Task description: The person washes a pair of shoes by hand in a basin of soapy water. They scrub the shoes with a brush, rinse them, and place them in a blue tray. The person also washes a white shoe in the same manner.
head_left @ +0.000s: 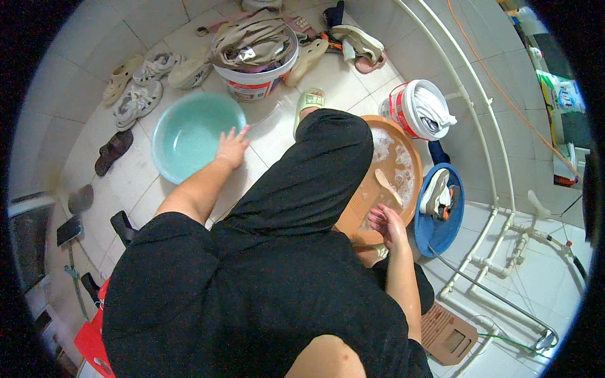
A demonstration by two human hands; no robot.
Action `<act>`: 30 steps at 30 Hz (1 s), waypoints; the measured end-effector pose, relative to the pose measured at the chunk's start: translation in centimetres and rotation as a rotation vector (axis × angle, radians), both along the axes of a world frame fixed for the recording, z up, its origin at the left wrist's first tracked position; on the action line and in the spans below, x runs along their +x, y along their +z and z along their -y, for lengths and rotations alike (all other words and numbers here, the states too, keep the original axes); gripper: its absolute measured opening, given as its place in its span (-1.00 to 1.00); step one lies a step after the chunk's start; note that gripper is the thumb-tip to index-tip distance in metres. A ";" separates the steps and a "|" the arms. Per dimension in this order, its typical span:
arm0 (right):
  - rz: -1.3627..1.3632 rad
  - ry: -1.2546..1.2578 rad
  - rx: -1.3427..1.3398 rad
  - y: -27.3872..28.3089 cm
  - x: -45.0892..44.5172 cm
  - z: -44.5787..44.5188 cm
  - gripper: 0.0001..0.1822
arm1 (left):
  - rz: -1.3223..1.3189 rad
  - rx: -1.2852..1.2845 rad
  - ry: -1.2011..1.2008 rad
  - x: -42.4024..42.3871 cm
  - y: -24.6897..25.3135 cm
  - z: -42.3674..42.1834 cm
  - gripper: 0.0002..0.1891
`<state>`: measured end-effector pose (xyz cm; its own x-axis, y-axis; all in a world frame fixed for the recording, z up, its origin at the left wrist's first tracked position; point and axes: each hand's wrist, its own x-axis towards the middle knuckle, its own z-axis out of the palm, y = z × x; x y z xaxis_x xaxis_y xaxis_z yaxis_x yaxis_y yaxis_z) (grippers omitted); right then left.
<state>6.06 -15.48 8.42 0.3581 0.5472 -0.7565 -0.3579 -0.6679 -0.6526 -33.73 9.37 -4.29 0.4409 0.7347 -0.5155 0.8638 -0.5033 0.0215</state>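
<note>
My left hand (pixel 231 147) lies with fingers spread at the right rim of the teal plastic basin (pixel 189 137); whether it touches the rim, I cannot tell. Over the near right side of the orange plastic basin (pixel 415 165), my right hand (pixel 388 224) hovers with loosely curled fingers and nothing in it. Foam (pixel 404 165) floats in that basin. A pale-handled scrubbing brush (pixel 388 185) lies inside it, beside a ridged washboard surface (pixel 361 201). My black-trousered knee (pixel 340 137) covers the orange basin's left part.
A bucket heaped with clothes (pixel 250 82) stands ahead, with shoes (pixel 137 101) to its left. White cloth fills a smaller bucket (pixel 397 108) at right. A blue basin (pixel 432 236) holds shoes. White pipes (pixel 477 90) line the wall; a brown washboard (pixel 444 330) lies lower right.
</note>
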 end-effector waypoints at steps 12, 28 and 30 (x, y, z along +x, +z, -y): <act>-0.020 -0.133 0.063 -2.6 1.4 1.8 -0.72 | 0.134 0.301 0.266 -4.5 0.7 0.1 -0.62; 0.189 -0.165 -0.104 -11.5 7.3 1.1 -0.68 | 0.914 -0.683 0.422 13.0 2.0 -17.0 -0.63; 0.317 -0.069 -0.124 -12.8 8.4 0.2 -0.66 | 0.828 -0.713 0.366 14.2 1.5 -18.4 -0.61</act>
